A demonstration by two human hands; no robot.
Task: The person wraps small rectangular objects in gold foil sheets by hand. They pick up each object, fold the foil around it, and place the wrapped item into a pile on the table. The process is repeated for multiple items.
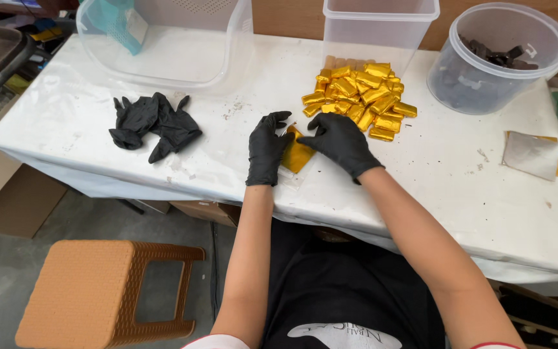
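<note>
At the back of the white-covered table [130, 123] stand three clear plastic containers. The wide tub [169, 42] on the left holds a teal cloth-like thing in its corner. The tall square bin [377, 29] in the middle looks empty, though its inside is mostly out of view. The round tub [495, 58] on the right holds a few dark pieces at its bottom.

In front of the square bin lies a heap of gold-wrapped bars [361, 97]. Just before that heap, near the table's front edge, a gold foil sheet [297, 154] lies on the table between the two black-gloved hands. The left hand [266, 150] rests on its left edge with fingers loosely spread. The right hand [340, 142] covers its upper right side, fingertips pressing the foil down. The foil's long axis runs from upper left to lower right.

A crumpled pair of black gloves [155, 124] lies well apart to the left.
</note>
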